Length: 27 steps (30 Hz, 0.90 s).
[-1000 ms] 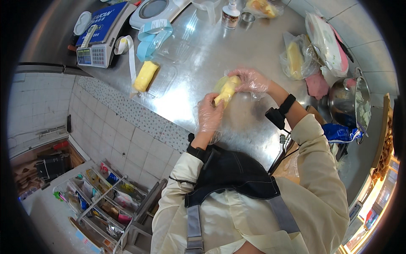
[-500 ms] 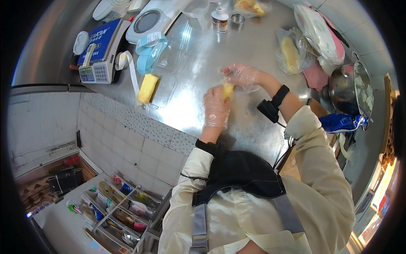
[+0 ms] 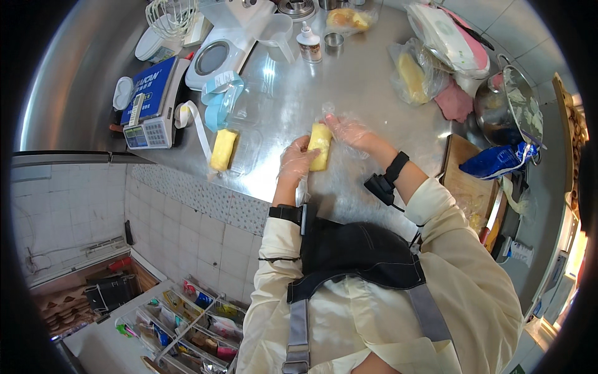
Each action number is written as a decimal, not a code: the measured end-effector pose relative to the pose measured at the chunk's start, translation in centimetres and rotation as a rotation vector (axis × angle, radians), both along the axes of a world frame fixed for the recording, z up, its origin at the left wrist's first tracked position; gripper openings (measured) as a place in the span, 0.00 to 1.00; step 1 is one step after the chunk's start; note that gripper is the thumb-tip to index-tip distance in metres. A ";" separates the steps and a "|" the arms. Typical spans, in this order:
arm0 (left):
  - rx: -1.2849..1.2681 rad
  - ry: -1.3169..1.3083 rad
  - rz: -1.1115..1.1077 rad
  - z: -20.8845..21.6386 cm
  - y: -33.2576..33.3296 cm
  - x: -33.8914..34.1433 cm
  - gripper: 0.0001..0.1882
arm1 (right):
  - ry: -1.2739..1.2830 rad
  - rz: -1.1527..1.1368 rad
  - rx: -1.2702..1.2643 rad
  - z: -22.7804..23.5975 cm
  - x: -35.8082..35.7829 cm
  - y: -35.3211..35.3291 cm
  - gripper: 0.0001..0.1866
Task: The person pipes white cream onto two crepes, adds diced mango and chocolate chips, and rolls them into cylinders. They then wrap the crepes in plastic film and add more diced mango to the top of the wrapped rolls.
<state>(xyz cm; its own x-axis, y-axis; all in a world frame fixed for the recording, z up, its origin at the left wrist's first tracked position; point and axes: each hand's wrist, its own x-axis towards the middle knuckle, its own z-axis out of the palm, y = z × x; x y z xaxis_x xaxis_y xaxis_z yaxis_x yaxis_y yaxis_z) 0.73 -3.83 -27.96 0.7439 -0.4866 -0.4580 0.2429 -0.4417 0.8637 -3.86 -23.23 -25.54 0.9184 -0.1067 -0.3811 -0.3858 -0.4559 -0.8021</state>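
A yellow roll [image 3: 320,148], like a folded crepe, stands out against the steel worktop, its long side running away from me. My left hand [image 3: 298,161], in a clear plastic glove, grips its left side, with fingertips over the near part. At the upper right of the roll is my gloved right hand [image 3: 352,133], fingers stretched and apart, close to its far end. Whether they touch it is hard to make out. A second yellow roll [image 3: 223,149] lies to the left, beside a clear plastic tray [image 3: 248,149].
A blue-topped scale [image 3: 149,103], a white machine [image 3: 215,59] and a blue ribbon [image 3: 223,93] are at the left. Farther back stand a small bottle [image 3: 309,45] and metal cup [image 3: 334,42]. To the right are a metal bowl [image 3: 498,115], blue bag [image 3: 498,161] and wooden board [image 3: 460,171].
The roll has turned so that more of its top shows, and my right fingers have come off its far end and spread. The view has shifted slightly.
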 end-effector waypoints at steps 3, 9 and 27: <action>-0.072 0.026 -0.013 0.5 -0.4 -0.5 0.24 | -0.070 -0.120 0.017 -1.8 -0.3 0.0 0.36; -0.061 -0.025 0.062 1.5 -0.4 -0.7 0.22 | -0.149 -0.397 0.113 -3.5 -3.7 1.7 0.25; -0.595 0.371 0.213 3.0 0.8 -0.5 0.24 | -0.178 -0.813 0.925 2.0 -2.5 9.9 0.20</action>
<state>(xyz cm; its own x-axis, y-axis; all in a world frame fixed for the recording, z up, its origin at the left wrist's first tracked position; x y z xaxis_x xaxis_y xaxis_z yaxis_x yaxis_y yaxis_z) 0.26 -3.05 -24.99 0.6978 -0.5931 -0.4017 0.5941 0.1659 0.7871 -6.32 -13.34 -23.56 0.7587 -0.4261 -0.4928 -0.1441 0.6280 -0.7648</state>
